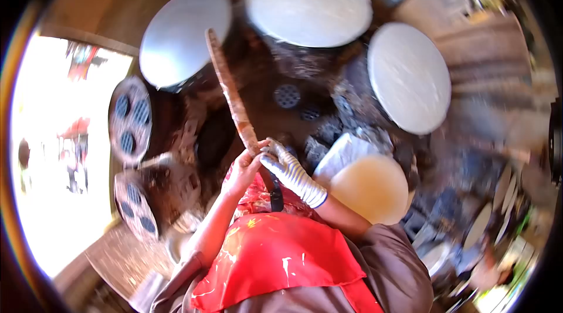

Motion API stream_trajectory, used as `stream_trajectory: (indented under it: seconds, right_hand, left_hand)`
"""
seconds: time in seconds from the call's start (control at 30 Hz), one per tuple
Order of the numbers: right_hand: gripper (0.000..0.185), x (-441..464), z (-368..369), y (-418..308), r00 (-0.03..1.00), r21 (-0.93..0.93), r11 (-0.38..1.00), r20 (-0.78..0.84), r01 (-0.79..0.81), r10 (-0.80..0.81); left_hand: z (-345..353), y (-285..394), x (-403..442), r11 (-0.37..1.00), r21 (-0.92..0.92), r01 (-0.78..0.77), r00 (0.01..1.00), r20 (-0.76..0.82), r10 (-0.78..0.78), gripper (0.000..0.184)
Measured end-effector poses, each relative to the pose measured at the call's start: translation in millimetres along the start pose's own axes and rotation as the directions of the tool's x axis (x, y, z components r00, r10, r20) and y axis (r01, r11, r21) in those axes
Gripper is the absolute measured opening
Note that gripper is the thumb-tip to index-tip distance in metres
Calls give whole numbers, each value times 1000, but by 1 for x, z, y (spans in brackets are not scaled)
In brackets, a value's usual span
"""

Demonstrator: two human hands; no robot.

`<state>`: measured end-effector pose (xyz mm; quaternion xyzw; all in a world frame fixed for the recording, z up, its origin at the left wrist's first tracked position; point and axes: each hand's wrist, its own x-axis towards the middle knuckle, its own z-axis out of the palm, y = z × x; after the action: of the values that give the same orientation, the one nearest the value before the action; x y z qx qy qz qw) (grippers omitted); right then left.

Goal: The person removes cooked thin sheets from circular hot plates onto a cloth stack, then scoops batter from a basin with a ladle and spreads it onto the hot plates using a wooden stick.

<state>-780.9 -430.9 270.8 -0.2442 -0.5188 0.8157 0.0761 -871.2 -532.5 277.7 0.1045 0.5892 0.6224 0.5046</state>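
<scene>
Fingers of our bare left hand (pixel 244 172) pinch the near end of a long brown stick (pixel 231 96), and those of our gloved right hand (pixel 288 176) are bent beside them; whether these grip too, we cannot tell. The stick slants away from us, its far tip overlapping a pale round top (pixel 186 37) at far left.

Left of us stand two drums, an upper drum (pixel 136 143) and a nearer drum (pixel 143 187), each with three dark perforated discs in its face. At far centre, a broad white round top (pixel 309 3) covers a rough dark drum (pixel 299 62); another white round top (pixel 409 78) lies at far right. What they cover is hidden. Between the drums, a perforated disc (pixel 287 96) lies on the dark floor. Near right, a cream round piece (pixel 370 190) stands before a pale block (pixel 342 156), beside dark lumps (pixel 316 151).
</scene>
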Motion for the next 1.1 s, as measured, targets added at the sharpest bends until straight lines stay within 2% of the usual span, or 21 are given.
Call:
stream_trajectory:
  seconds: [0.03,0.1,0.17,0.27,0.33,0.37,0.43,0.47,0.5,0.57,0.6,0.63,0.7,0.73,0.77,0.83,0.9,0.93,0.97,1.03,1.1]
  right_hand:
    - [34,-3,-8,12,996,32,998,80,-46,44]
    - [40,2,-4,34,967,-249,964,207,-93,146]
    - [42,6,7,37,919,-349,917,263,-192,292]
    - [47,7,16,74,905,-388,916,347,-101,247]
    - [56,9,26,84,877,-485,875,412,-19,247]
    - [59,9,35,85,849,-455,887,434,-81,301]
    - [60,11,57,73,773,-440,898,558,-31,300]
    - [61,9,68,63,709,-560,829,576,-21,407]
    - [53,7,84,59,678,-636,763,611,112,410]
    - [45,-2,104,64,688,-654,747,598,122,411]
    - [38,-7,113,68,687,-600,771,653,213,318]
    - [38,-6,126,59,640,-700,714,549,1,538]
    - [38,-16,147,49,561,-802,593,461,-68,688]
    - [41,-14,146,55,519,-851,524,431,-38,738]
    - [44,-6,140,65,496,-894,384,447,230,744]
    - [45,-4,145,79,435,-716,232,613,658,659]
    - [45,4,167,99,332,-648,190,594,738,732]
    - [43,1,190,107,290,-585,109,544,804,787]
    - [40,2,207,125,236,-519,93,532,850,813]
    - [36,-11,248,163,236,-447,10,492,894,838]
    - [34,-8,281,214,191,-360,-40,393,932,900]
  left_hand:
    - [5,-10,-6,996,72,-47,999,-17,49,34]
    - [-7,-22,-18,959,268,-87,988,-99,117,33]
    - [-11,-30,-33,970,225,-93,965,-219,143,33]
    - [-30,-51,-51,994,-50,-101,941,-330,79,35]
    - [-42,-53,-66,989,-40,-142,907,-404,114,34]
    - [-46,-56,-73,987,-49,-153,882,-458,114,34]
    - [-58,-55,-97,989,-34,-147,844,-525,108,34]
    - [-64,-57,-110,990,-6,-144,825,-553,116,35]
    - [-73,-63,-123,990,19,-141,805,-579,125,35]
    - [-86,-89,-146,985,108,-136,730,-661,174,32]
    - [-87,-100,-162,977,161,-138,671,-711,212,31]
    - [-88,-105,-178,970,209,-127,609,-755,242,30]
    - [-81,-135,-224,985,154,-72,676,-719,162,29]
    - [-78,-151,-247,999,40,1,718,-695,27,29]
    - [-72,-166,-266,995,-71,76,752,-651,-104,30]
    - [-59,-183,-300,996,-62,-60,700,-714,-2,30]
    - [-44,-190,-316,991,-39,-125,618,-785,47,30]
    - [-32,-199,-323,986,-70,-149,556,-831,25,29]
    - [-20,-205,-328,980,-95,-173,494,-869,3,29]
    - [5,-219,-336,896,-279,-346,346,-925,-155,28]
    - [16,-205,-341,731,-459,-505,196,-886,-421,26]
